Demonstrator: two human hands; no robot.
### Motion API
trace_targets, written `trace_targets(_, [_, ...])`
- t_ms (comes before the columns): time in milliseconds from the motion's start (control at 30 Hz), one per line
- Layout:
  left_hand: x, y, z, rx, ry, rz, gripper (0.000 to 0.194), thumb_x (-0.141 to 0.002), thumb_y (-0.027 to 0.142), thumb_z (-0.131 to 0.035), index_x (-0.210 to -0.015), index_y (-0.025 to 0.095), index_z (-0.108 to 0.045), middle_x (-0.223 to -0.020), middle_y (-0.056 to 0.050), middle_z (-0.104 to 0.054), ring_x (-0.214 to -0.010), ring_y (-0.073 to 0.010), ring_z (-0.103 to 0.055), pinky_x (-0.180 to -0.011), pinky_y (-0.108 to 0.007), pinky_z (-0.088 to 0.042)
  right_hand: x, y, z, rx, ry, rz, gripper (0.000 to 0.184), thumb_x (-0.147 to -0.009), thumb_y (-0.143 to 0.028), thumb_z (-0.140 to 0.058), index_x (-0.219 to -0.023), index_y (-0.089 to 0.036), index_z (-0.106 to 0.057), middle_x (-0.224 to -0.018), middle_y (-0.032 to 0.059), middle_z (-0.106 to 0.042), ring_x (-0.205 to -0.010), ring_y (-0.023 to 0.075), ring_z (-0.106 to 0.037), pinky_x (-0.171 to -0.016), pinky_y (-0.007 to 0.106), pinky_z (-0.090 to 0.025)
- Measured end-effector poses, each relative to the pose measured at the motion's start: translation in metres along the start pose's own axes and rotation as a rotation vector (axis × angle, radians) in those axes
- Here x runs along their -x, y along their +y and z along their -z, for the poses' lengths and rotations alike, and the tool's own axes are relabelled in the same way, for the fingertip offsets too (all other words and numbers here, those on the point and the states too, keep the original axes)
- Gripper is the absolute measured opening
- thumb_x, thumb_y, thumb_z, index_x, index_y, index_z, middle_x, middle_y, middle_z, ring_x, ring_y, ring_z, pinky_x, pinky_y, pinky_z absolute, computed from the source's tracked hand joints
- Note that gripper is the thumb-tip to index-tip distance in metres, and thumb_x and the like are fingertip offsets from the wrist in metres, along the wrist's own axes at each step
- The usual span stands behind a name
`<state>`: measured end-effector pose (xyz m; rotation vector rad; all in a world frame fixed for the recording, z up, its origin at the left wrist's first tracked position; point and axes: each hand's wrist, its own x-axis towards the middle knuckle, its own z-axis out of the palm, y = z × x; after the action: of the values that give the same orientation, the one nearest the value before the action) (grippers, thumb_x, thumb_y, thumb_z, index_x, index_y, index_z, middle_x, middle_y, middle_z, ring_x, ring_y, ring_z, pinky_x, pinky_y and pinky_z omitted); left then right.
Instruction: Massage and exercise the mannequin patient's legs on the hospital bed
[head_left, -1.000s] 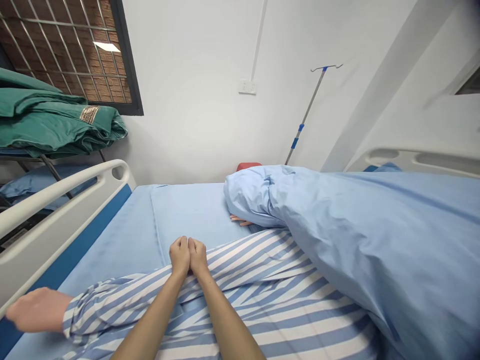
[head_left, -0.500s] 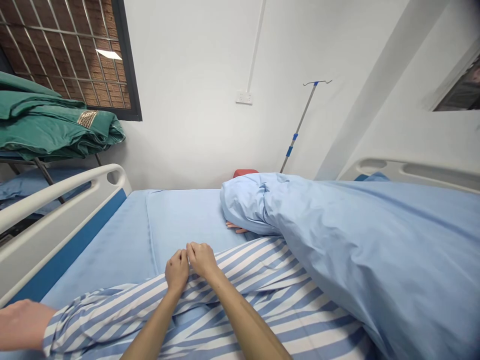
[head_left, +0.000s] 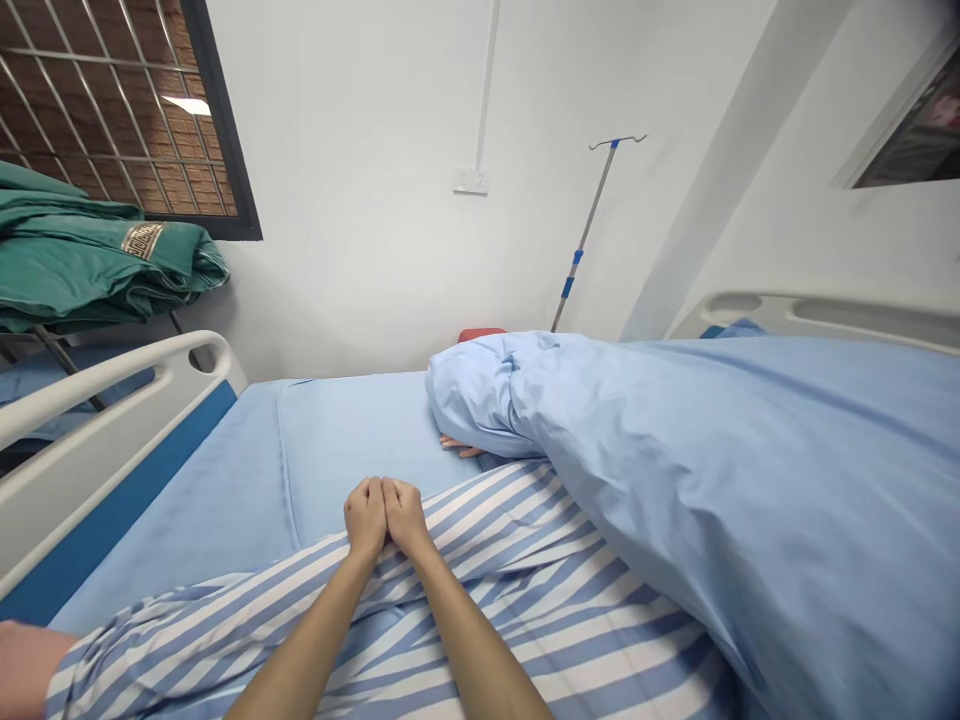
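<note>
Drawn level since the earlier frame, with left hand (head_left: 366, 512) and right hand (head_left: 405, 512) now side by side, left of the quilt (head_left: 660, 450).
Touching each other, curled narrow, undersides hidden; cannot tell whether pinching cloth or merely pressing. Placed on or just over the far edge of the striped trouser leg (head_left: 285, 585), itself running leftward from under the quilt to an apparent bare foot (head_left: 30, 665). Near a few fingers (head_left: 469, 451) poking from beneath the quilt's left end. Judged as contact likely made, but nothing visibly finished; cannot tell how much is left.
</note>
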<state>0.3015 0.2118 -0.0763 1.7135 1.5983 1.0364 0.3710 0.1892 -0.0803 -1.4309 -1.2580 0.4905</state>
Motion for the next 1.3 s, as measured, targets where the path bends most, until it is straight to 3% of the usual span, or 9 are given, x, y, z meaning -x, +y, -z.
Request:
trace_targets(133, [0.01, -0.003, -0.011, -0.14, -0.027, 0.064, 0.037, -0.085, 0.041, -0.029, -0.065, 0.021, -0.053, -0.07, -0.003, -0.062, -0.065, -0.0138, -0.051, -0.057, -0.023, -0.029, 0.0, 0.003, -0.002, -0.024, 0.052, -0.059, 0.042, -0.087, -0.037, -0.031, -0.052, -0.018, -0.044, -0.049, -0.0032, -0.044, -0.049, 0.0095, -0.038, -0.048, 0.022, -0.026])
trace_targets(267, [0.014, 0.0, -0.012, -0.259, -0.038, 0.074, 0.038, -0.087, 0.039, -0.024, -0.071, 0.023, -0.055, -0.078, -0.004, -0.065, -0.069, -0.0159, -0.054, -0.056, -0.025, -0.027, -0.007, -0.001, 0.006, 0.083, 0.025, -0.089, 0.045, -0.088, -0.037, -0.03, -0.051, -0.018, -0.047, -0.047, -0.0033, -0.044, -0.048, 0.0097, -0.037, -0.048, 0.022, -0.026])
trace_targets(467, [0.019, 0.008, -0.012, -0.376, -0.091, 0.049, 0.04, -0.087, 0.042, -0.025, -0.075, 0.023, -0.058, -0.08, -0.007, -0.067, -0.072, -0.0193, -0.057, -0.056, -0.026, -0.026, -0.009, -0.009, 0.033, 0.389, -0.086, 0.052, 0.045, -0.091, -0.033, -0.029, -0.061, -0.018, -0.06, -0.059, 0.0016, -0.061, -0.053, 0.0111, -0.045, -0.053, 0.023, -0.026])
trace_targets(667, [0.014, 0.006, -0.013, -0.321, -0.071, 0.031, 0.038, -0.085, 0.041, -0.03, -0.072, 0.021, -0.059, -0.079, -0.007, -0.067, -0.071, -0.018, -0.056, -0.057, -0.025, -0.029, 0.001, 0.0, 0.035, 0.456, -0.041, 0.017, 0.043, -0.091, -0.032, -0.031, -0.064, -0.018, -0.061, -0.062, 0.0035, -0.063, -0.056, 0.0117, -0.049, -0.055, 0.024, -0.027])
trace_targets(833, [0.006, 0.023, -0.024, -0.069, 0.027, -0.035, 0.037, -0.084, 0.035, -0.029, -0.055, 0.019, -0.048, -0.058, -0.001, -0.057, -0.057, -0.0115, -0.045, -0.054, -0.022, -0.031, -0.004, 0.002, 0.042, 0.198, 0.016, 0.008, 0.047, -0.09, -0.036, -0.027, -0.057, -0.017, -0.054, -0.054, -0.0002, -0.055, -0.052, 0.0103, -0.043, -0.051, 0.022, -0.027])
trace_targets(933, [0.008, 0.031, -0.038, 0.088, 0.021, -0.005, 0.038, -0.083, 0.038, -0.029, -0.055, 0.019, -0.045, -0.054, 0.001, -0.052, -0.054, -0.0103, -0.042, -0.052, -0.021, -0.031, -0.006, 0.004, 0.046, 0.001, 0.064, -0.03, 0.044, -0.089, -0.037, -0.028, -0.055, -0.017, -0.05, -0.052, -0.0017, -0.051, -0.051, 0.01, -0.042, -0.05, 0.021, -0.029])
trace_targets(1067, [0.014, 0.029, -0.048, 0.058, 0.002, 0.033, 0.037, -0.084, 0.04, -0.032, -0.058, 0.02, -0.049, -0.059, 0.0, -0.056, -0.057, -0.0106, -0.045, -0.055, -0.022, -0.031, -0.007, 0.007, 0.044, -0.103, 0.095, -0.063, 0.041, -0.086, -0.038, -0.032, -0.055, -0.017, -0.048, -0.05, -0.0029, -0.046, -0.05, 0.0099, -0.04, -0.048, 0.021, -0.03])
trace_targets(1200, [0.016, 0.028, -0.046, -0.003, -0.021, 0.005, 0.038, -0.086, 0.039, -0.029, -0.06, 0.02, -0.05, -0.062, -0.001, -0.058, -0.059, -0.0112, -0.047, -0.058, -0.023, -0.031, -0.012, 0.006, 0.044, 0.018, 0.075, -0.102, 0.044, -0.087, -0.037, -0.03, -0.055, -0.017, -0.051, -0.05, -0.0015, -0.05, -0.05, 0.0106, -0.041, -0.047, 0.022, -0.029])
trace_targets(1300, [0.019, 0.033, -0.044, -0.092, -0.051, -0.019, 0.037, -0.087, 0.036, -0.027, -0.064, 0.02, -0.051, -0.068, -0.003, -0.062, -0.063, -0.0124, -0.05, -0.059, -0.024, -0.031, -0.016, 0.003, 0.056, 0.292, 0.005, -0.055, 0.043, -0.088, -0.035, -0.031, -0.058, -0.017, -0.057, -0.056, 0.002, -0.059, -0.053, 0.0119, -0.046, -0.051, 0.023, -0.029])
